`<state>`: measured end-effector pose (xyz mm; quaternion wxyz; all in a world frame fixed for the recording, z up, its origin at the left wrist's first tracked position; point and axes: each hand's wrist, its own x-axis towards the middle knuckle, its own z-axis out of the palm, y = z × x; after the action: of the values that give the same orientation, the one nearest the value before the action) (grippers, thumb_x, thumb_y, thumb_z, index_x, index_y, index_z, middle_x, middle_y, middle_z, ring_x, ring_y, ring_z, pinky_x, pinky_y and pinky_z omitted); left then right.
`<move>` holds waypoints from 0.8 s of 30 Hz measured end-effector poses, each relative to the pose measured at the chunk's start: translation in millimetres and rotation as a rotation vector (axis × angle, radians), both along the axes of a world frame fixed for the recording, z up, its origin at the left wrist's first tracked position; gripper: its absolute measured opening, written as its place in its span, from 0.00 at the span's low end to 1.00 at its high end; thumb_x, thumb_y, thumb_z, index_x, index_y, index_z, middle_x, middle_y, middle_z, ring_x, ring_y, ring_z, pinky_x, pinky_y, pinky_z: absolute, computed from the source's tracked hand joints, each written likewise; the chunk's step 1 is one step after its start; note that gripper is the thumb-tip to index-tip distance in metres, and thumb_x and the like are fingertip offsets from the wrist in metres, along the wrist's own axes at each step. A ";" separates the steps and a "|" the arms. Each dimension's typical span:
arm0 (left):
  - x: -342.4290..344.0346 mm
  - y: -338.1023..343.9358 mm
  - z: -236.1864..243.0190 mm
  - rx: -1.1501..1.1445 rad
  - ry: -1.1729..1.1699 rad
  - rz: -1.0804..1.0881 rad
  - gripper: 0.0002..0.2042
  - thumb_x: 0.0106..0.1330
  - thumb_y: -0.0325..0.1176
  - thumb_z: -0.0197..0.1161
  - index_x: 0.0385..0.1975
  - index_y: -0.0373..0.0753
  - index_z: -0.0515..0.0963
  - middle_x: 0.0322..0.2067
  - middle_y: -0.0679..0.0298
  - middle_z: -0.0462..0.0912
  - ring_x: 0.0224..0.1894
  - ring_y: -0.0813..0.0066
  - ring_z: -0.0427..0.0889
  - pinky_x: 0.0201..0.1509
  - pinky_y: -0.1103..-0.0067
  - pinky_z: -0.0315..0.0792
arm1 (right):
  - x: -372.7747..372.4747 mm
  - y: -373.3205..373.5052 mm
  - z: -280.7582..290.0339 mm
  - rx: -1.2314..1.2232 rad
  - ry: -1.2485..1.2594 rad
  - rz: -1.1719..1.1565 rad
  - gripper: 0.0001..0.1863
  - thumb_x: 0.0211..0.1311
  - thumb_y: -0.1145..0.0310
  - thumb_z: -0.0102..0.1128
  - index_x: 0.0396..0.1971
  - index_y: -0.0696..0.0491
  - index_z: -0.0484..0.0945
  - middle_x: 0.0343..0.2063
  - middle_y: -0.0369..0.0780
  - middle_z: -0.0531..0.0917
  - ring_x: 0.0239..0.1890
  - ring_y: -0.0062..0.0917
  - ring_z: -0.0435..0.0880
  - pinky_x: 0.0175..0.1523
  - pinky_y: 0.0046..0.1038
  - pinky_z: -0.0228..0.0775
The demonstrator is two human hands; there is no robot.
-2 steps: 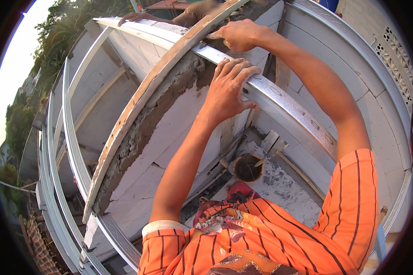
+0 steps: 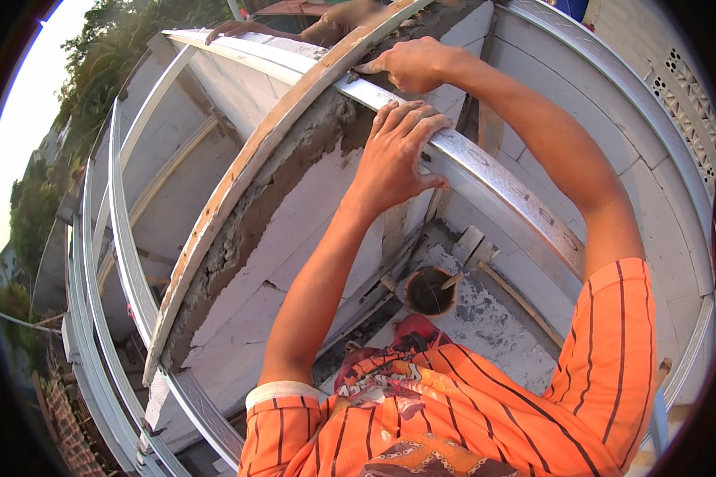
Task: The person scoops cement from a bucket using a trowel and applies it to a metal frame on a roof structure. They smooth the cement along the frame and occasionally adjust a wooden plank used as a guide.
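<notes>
My left hand (image 2: pixel 398 151) is closed over a shiny metal roof channel (image 2: pixel 501 175), its fingers across the top face and the thumb along the lower side. Farther up, my right hand (image 2: pixel 414 65) has its index finger stretched toward the spot where the channel meets a wooden board (image 2: pixel 247 159). The other fingers are curled in, and whatever they may hold is hidden. Grey mortar (image 2: pixel 286 167) lines the near side of the board, on top of a wall of pale blocks (image 2: pixel 294 230).
Below me a round bucket (image 2: pixel 430 290) with dark contents stands on a mortar-splashed surface. More metal channels (image 2: pixel 131 246) run along the left. Another person's arm (image 2: pixel 310 33) rests on the far end of the channel. A block wall (image 2: pixel 597 135) rises at right.
The right index fingertip has shifted slightly down and toward the left, nearer the joint of channel and board. My left hand keeps its place on the channel.
</notes>
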<state>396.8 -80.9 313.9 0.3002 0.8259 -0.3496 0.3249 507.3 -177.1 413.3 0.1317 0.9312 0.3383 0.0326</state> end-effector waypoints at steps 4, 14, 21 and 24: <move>0.7 -0.2 -1.8 -0.012 0.001 0.004 0.41 0.29 0.38 0.81 0.53 0.47 0.73 0.52 0.60 0.75 0.61 0.57 0.66 0.69 0.62 0.54 | -0.5 0.9 5.0 0.029 -0.079 0.049 0.29 0.61 0.74 0.48 0.60 0.30 0.70 0.45 0.44 0.83 0.44 0.35 0.83 0.49 0.37 0.76; 2.8 -0.2 -6.2 -0.023 0.012 0.013 0.40 0.31 0.39 0.80 0.53 0.48 0.72 0.53 0.62 0.75 0.63 0.60 0.65 0.70 0.62 0.53 | -7.9 -3.3 -2.2 -0.044 -0.165 0.033 0.30 0.60 0.71 0.48 0.61 0.26 0.69 0.43 0.38 0.84 0.45 0.30 0.83 0.49 0.36 0.75; 1.1 1.1 -8.2 0.004 0.008 0.025 0.40 0.33 0.40 0.80 0.54 0.48 0.72 0.54 0.61 0.74 0.64 0.60 0.64 0.71 0.62 0.52 | -18.3 -26.7 7.5 0.218 -0.033 0.062 0.25 0.66 0.65 0.48 0.63 0.34 0.67 0.41 0.40 0.85 0.39 0.28 0.85 0.42 0.32 0.79; 1.8 -1.3 -6.9 0.007 -0.009 0.014 0.40 0.33 0.40 0.80 0.54 0.48 0.71 0.55 0.62 0.73 0.65 0.60 0.63 0.72 0.62 0.51 | -42.3 -62.0 0.3 0.586 0.287 0.001 0.28 0.68 0.55 0.47 0.67 0.40 0.60 0.54 0.46 0.75 0.54 0.37 0.76 0.53 0.38 0.72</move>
<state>398.7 -82.2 307.0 0.2935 0.8279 -0.3462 0.3296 465.0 -239.1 413.6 -0.1911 0.9244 0.3300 -0.0031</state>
